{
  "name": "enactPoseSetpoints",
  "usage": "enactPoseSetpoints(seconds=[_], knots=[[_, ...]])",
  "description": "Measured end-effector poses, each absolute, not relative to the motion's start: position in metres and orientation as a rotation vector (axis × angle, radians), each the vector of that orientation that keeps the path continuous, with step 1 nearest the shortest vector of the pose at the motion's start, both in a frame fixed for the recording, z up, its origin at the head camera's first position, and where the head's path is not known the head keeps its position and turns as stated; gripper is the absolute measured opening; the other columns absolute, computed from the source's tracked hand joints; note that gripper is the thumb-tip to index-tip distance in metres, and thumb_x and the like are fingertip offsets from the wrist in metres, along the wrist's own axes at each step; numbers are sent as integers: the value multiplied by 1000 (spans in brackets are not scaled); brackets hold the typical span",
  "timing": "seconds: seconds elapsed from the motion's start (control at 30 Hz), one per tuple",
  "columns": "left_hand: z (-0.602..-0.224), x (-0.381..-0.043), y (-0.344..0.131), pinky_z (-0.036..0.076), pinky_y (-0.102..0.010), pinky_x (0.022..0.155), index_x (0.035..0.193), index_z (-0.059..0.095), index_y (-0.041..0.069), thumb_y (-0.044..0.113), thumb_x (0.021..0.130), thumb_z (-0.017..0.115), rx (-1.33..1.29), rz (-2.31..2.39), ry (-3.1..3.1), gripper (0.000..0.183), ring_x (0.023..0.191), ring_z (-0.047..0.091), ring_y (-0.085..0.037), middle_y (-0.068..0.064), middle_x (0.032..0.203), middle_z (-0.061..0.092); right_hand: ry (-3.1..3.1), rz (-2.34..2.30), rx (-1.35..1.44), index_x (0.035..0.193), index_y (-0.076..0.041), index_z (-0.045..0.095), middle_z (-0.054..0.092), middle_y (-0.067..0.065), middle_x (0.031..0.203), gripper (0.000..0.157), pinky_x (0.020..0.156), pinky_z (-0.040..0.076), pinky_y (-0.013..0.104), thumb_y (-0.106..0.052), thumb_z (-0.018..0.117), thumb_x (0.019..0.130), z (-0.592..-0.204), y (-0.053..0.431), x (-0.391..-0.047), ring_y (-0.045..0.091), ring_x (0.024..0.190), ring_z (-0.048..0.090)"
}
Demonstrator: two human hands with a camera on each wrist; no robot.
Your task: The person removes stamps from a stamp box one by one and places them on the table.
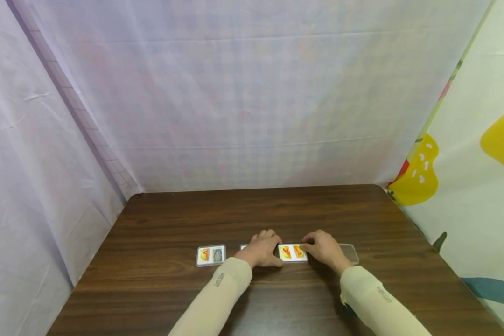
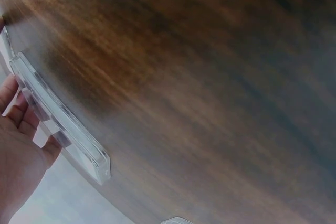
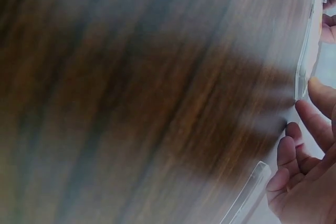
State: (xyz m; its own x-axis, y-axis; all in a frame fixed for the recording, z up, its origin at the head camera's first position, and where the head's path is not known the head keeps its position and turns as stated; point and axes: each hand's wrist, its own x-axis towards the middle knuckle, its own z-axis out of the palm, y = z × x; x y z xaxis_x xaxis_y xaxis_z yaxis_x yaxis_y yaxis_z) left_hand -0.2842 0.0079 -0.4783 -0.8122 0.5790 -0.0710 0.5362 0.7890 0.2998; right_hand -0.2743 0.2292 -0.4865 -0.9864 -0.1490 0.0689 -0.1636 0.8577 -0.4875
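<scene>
- I see the card case [image 1: 293, 253] between both hands; the left hand [image 1: 260, 250], fingers partly spread, grips its left end, while the right hand [image 1: 322, 247] pinches the other.
- Work looks partway: pictures show there and in the end case [image 1: 211, 255], left of the left fingers; the clear case [image 1: 350, 253] right of the right fingers shows none.
- Dark wood-grain table [image 1: 126, 280] below; pale curtain [image 1: 243, 102] beyond the fingers.

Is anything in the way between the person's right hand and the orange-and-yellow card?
Nothing visible: the right hand is at the right end of the orange-and-yellow card. The clear case lies on the hand's other side, not between them.
</scene>
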Motion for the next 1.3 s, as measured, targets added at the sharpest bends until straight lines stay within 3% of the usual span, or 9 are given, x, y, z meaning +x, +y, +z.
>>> enactPoseSetpoints(seconds=[0.4, 1.3], knots=[[-480, -285, 8, 37, -38, 101, 124, 61, 15, 39, 79, 79, 892, 401, 2827, 54, 115, 46, -17, 2, 122, 52, -2983, 750, 253, 90, -11, 75, 67, 8, 94, 10, 85, 47, 52, -20, 74, 86, -489, 228, -275, 30, 96, 62], [-479, -284, 7, 38, -38, 100, 123, 61, 14, 38, 78, 79, 912, 417, 2830, 55, 114, 46, -17, 1, 120, 52, -2949, 924, 140, 90, -8, 74, 69, 7, 93, 10, 81, 48, 48, -17, 73, 87, -487, 226, -276, 25, 88, 62]])
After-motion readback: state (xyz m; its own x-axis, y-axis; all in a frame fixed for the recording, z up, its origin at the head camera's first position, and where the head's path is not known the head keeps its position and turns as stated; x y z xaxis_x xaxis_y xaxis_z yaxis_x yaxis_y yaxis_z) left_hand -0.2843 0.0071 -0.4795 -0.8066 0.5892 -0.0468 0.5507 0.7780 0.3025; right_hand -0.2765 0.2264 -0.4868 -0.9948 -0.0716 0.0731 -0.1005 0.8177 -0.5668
